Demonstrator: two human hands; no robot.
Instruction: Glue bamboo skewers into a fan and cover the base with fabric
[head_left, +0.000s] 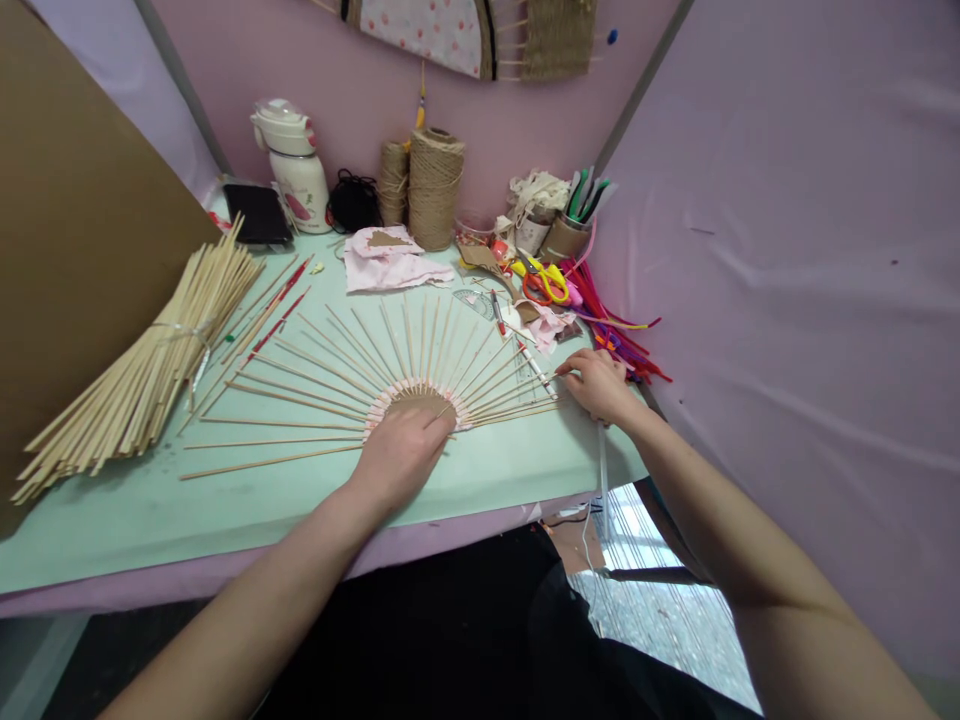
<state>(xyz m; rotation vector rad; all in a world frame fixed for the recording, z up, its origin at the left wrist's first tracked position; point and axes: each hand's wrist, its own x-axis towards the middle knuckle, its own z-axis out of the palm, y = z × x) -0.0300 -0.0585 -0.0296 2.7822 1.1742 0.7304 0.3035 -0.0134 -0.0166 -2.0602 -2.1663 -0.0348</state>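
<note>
A fan of thin wooden sticks spreads out from a half-circle cardboard base edged with pink-patterned pieces. My left hand lies over the base with its fingers curled, and the inner end of a stick shows at its fingertips. At the right side of the fan, my right hand pinches the outer end of a stick between thumb and fingers. A red-and-white pen lies close to this hand. The left hand covers part of the base and the stick ends under it.
A tied bundle of sticks lies at the left. Along the back stand a white bottle, black cord and twine spools. Pink fabric, scissors, pliers and coloured pipe cleaners crowd the back right.
</note>
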